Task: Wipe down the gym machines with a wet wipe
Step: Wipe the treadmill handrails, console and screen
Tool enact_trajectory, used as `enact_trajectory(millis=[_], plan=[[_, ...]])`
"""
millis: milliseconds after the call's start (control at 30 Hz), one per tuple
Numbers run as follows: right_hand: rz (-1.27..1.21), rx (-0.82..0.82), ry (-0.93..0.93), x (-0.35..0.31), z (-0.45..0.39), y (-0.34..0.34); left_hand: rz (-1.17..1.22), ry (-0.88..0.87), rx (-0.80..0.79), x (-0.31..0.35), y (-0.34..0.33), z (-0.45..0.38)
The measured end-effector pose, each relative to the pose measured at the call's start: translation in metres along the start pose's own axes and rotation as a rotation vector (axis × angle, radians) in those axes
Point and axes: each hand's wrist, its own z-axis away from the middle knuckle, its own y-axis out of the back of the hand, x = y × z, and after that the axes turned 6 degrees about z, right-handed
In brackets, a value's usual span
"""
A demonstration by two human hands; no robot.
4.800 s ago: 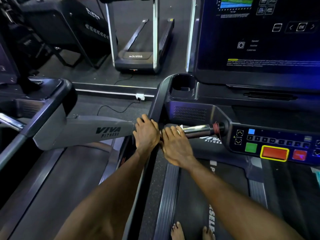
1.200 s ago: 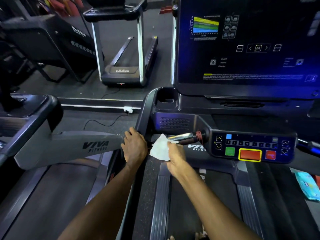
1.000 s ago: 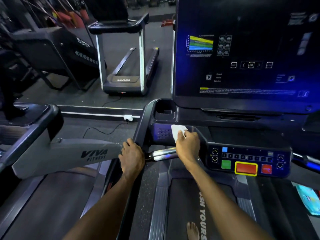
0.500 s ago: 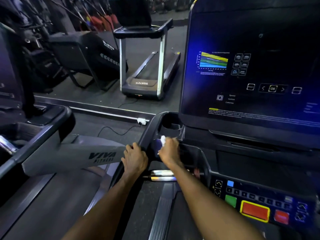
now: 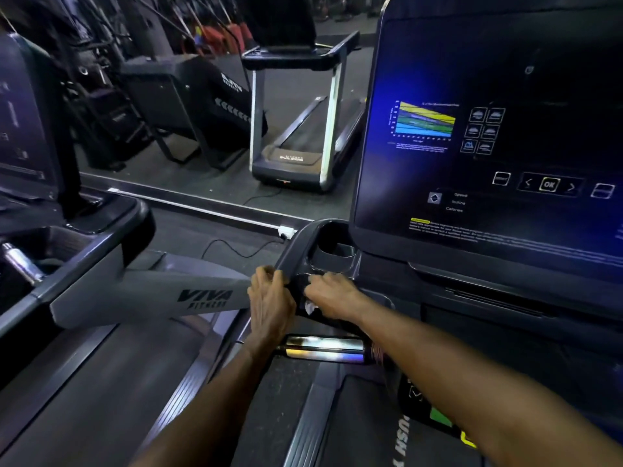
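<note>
I stand on a black treadmill with a large lit screen [image 5: 488, 136]. My left hand [image 5: 271, 303] grips the left edge of the console frame [image 5: 291, 246], just below the cup holder [image 5: 333, 249]. My right hand [image 5: 332, 294] presses a white wet wipe [image 5: 309, 307] against the console's front face below the cup holder; only a small corner of the wipe shows under my fingers. The chrome handlebar [image 5: 323, 347] runs across right under both wrists.
A neighbouring treadmill's grey arm marked VIVA FITNESS [image 5: 151, 294] reaches in from the left, close to my left hand. Another treadmill [image 5: 296, 136] stands across the aisle. A cable and socket [image 5: 286, 231] lie on the floor ahead.
My right hand left the chrome handlebar and carried the wipe up onto the console face by the cup holder. My left hand stayed on the frame edge. The view tilted up.
</note>
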Motion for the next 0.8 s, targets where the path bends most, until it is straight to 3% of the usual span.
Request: enact_trajectory(millis=[133,267,367,533,800], plan=[[0.036,0.025,-0.065,0.020,0.010,0.013,0.130,-0.158,0.015,0.012,-0.010,0.000],[0.083,-0.185,-0.050,0.031,0.029,0.009,0.153,-0.198,-0.066,0.020,-0.019,-0.003],[0.014,-0.176,-0.136,0.038,0.041,0.014,0.223,-0.223,-0.111,0.027,-0.024,-0.001],[-0.207,-0.344,-0.233,0.050,0.072,0.023,0.354,-0.220,-0.199,0.040,-0.031,0.008],[-0.212,-0.068,-0.393,0.056,0.121,0.005,0.502,-0.274,-0.204,0.055,-0.042,0.025]])
